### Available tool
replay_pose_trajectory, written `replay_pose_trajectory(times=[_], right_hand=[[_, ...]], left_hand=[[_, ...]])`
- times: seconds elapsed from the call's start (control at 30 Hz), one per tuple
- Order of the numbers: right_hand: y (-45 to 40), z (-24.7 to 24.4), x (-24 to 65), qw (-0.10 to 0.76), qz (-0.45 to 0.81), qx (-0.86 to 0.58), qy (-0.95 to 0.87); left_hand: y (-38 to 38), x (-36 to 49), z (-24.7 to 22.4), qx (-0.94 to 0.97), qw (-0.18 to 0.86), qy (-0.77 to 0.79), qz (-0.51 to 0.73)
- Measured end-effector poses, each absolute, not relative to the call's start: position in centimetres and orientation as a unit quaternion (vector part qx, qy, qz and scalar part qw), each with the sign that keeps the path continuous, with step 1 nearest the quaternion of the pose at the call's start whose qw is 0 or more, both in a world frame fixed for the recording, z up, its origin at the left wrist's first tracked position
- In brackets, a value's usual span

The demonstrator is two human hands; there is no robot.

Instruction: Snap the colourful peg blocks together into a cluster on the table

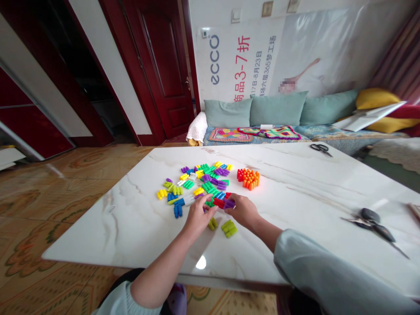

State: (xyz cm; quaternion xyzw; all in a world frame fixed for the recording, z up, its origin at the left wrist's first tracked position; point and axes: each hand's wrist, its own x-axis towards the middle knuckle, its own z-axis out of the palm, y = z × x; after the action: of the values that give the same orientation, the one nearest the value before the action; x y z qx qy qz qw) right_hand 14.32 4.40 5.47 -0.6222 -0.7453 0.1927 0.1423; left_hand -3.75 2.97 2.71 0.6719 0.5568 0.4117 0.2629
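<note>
Over the near side of the pile, my right hand [244,211] pinches a purple plastic building block [229,204]. Against its left side is a red block [218,202]; whether the two are joined I cannot tell. At the red block's left end the thumb and fingers of my left hand [200,215] close on it. Loose blocks in green [210,188], purple [221,184], blue [177,211], yellow [162,194] and white lie just beyond my hands. Two olive-green pieces, one of them a block [229,228] nearer me, rest below my hands.
Red and orange blocks [249,178] stand grouped right of the pile on the white marbled table [131,236]. Black scissors [320,149] lie at the far right edge. Keys with a black fob [370,215] are at the right. A sofa with green cushions [278,109] stands behind.
</note>
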Motion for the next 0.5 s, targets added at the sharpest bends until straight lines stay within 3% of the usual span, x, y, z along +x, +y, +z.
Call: replay_pose_trajectory(times=[0.23, 0.5], right_hand=[[3.9, 6.1, 14.5, 0.154, 0.261, -0.543, -0.783], [4.7, 6.6, 16.5, 0.096, 0.29, -0.576, -0.759]], left_hand=[[2.7, -3.4, 2.8, 0.623, 0.435, 0.526, 0.383], [3.3, -4.8, 3.6, 0.62, 0.385, 0.575, 0.369]])
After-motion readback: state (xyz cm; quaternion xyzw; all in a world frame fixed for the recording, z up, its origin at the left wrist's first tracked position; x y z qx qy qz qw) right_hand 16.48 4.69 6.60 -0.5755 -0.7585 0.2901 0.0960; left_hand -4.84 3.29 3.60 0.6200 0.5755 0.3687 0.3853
